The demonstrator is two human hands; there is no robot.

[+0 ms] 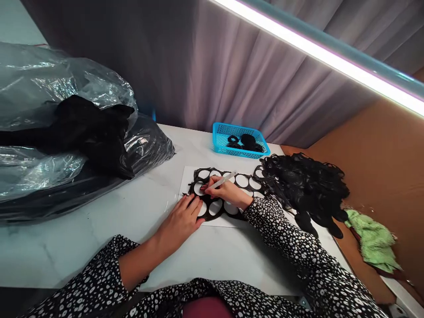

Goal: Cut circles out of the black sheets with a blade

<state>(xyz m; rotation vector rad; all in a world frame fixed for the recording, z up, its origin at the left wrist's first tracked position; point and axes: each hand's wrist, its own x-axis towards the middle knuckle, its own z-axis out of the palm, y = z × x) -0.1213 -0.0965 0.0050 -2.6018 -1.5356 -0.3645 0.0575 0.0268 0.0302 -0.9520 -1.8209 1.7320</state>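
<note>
A black sheet with rows of round cut-outs [208, 215] lies on a white board [187, 179] on the table. My left hand [185, 216] rests flat at the sheet's lower left edge, fingers stretched out and holding nothing. In my right hand [225, 191] is a slim pale pen-like tool [228, 176], pinched between the fingers. Its lower end is hidden by the fingertips, which are over a hole at the sheet's upper left. Whether it is a pen or tweezers I cannot tell.
Behind the sheet stands a blue mesh basket [221, 151] with black rings and round pieces inside. A heap of black strips [304, 185] lies to the right, near a green cloth [374, 238]. Large clear plastic bags [109, 84] with black fabric [96, 132] fill the left.
</note>
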